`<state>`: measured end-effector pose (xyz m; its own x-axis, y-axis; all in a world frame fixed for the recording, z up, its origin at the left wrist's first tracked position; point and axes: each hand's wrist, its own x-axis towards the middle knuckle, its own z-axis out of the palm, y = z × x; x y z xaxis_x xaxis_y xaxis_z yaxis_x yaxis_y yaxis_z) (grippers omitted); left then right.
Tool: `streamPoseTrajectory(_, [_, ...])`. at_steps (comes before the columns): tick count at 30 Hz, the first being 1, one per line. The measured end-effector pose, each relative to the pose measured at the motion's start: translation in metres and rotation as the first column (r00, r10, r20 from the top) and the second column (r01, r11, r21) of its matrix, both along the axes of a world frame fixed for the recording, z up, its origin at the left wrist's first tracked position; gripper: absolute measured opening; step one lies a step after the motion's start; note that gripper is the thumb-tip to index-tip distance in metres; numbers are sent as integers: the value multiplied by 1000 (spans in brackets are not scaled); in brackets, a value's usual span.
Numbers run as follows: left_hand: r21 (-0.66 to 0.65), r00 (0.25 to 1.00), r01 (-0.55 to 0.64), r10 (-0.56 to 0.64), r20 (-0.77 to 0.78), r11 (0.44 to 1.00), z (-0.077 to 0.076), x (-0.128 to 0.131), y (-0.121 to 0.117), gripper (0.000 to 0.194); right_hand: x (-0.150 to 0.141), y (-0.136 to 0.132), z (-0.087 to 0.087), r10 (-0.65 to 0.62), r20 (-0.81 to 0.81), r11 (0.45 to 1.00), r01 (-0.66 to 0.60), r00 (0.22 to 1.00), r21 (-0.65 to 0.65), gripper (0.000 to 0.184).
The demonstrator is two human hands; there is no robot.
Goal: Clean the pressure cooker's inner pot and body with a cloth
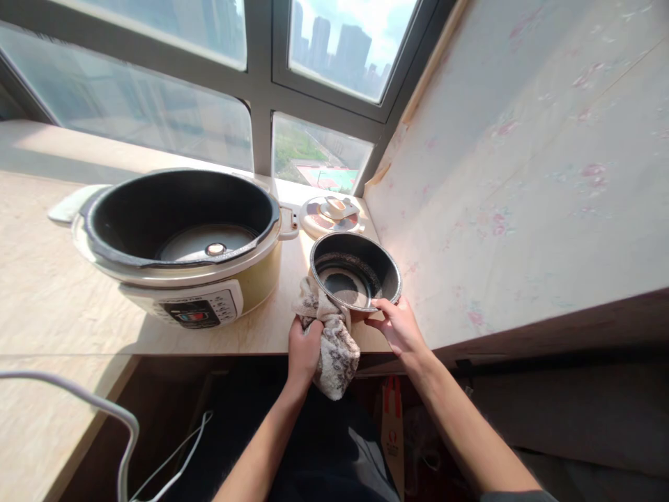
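Note:
A dark round inner pot [387,261] is tilted a little at the front edge of the sill, its mouth facing up. My right hand [400,328] grips its near right rim, thumb over the edge and fingers beneath. My left hand [304,348] is closed around a patterned cloth [337,355], which touches the pot's left outer side and hangs down below it. To the left stands a large electric pressure cooker [256,279] without a lid, its black interior showing and a control panel on its front.
Behind the pot, a round lid [313,222] with a knob lies on the pale sill [31,279]. The window [261,90] rises at the back, and a flowered wall [523,174] bounds the right. A white cable [118,411] loops at lower left. Below, a paper bag [393,439] stands.

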<state>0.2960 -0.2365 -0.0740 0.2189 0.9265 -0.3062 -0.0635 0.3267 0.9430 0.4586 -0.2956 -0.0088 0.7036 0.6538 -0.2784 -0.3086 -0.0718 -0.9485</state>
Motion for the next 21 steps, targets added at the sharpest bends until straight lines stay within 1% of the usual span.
streamPoseTrajectory(4, [-9, 1000, -5, 5, 9, 1000, 0, 1, -5, 33, -8, 2, -4, -80, -38, 997, 80, 996, 12, 52])
streamPoseTrajectory(8, [-17, 1000, -9, 10, 29, 1000, 2, 5, -19, 34, -17, 0, -8, -133, -64, 991, 134, 989, 16, 58])
streamPoseTrajectory(10, [-22, 999, -15, 16, 43, 1000, 3, 8, -29, 37, -20, -2, -9, -131, -72, 990, 134, 989, 32, 59])
streamPoseTrajectory(15, [-41, 996, -36, 39, 75, 999, 5, 11, -50, 44, -20, -10, -10, -74, -72, 995, 78, 995, 63, 59])
streamPoseTrajectory(18, [-57, 993, -53, 59, 104, 997, 9, 9, -53, 43, -19, -11, -13, -91, -87, 991, 99, 992, 89, 61])
streamPoseTrajectory(21, [-125, 989, -50, 67, 131, 991, 19, 3, -47, 41, -19, -9, -15, -134, -96, 982, 146, 986, 121, 61])
